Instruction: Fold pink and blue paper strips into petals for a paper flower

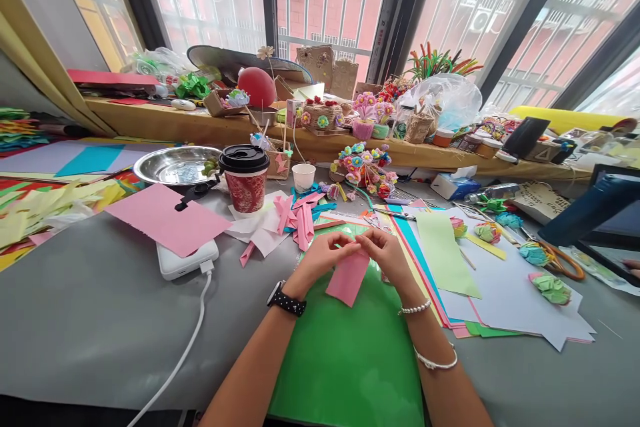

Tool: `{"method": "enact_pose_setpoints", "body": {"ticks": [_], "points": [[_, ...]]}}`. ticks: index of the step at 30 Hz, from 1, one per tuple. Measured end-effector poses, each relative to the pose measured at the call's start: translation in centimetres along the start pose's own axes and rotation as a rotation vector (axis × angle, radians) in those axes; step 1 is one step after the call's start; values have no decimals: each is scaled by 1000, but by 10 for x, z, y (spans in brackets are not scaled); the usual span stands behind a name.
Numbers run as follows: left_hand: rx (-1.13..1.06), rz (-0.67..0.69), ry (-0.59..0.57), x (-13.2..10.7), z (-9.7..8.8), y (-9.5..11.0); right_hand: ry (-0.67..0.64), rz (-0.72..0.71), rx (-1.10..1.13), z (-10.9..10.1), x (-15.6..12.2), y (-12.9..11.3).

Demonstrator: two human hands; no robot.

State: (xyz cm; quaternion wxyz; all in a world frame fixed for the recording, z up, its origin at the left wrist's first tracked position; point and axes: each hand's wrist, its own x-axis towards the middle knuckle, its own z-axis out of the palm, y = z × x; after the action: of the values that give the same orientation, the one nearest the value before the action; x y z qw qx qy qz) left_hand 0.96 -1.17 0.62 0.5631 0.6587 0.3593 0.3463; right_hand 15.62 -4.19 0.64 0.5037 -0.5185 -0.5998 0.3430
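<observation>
A small pink paper strip (349, 280) is pinched at its far end between the fingertips of both hands. My left hand (327, 255), with a dark dotted watch band at the wrist, grips it from the left. My right hand (385, 252), above a beaded bracelet and a silver bangle, grips it from the right. The strip's near end hangs down over a glossy green mat (345, 353). Just beyond the hands lie folded pink paper pieces (303, 220), some blue ones among them. The strip's pinched edge is partly hidden by the fingers.
Left are a pink sheet (173, 220) on a white power bank (187, 260) with a cable, a lidded paper cup (245, 180) and a metal bowl (173, 163). Stacked paper (505, 280) with crumpled paper flowers lies right. A crowded window ledge (200, 121) runs behind.
</observation>
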Motion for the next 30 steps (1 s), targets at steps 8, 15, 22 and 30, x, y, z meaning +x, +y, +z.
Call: {"method": "enact_pose_setpoints", "body": {"ticks": [8,15,22,30], "points": [[-309,75,530,4,-8,4,167,78,271,-4,3,8],[-480,74,528,5,-7,1,216,166,453,-2,3,2],[-252,-50,267,1,3,1,18,185,474,10,-1,-1],[-306,29,318,0,2,3,-101,96,234,14,-3,0]]}}
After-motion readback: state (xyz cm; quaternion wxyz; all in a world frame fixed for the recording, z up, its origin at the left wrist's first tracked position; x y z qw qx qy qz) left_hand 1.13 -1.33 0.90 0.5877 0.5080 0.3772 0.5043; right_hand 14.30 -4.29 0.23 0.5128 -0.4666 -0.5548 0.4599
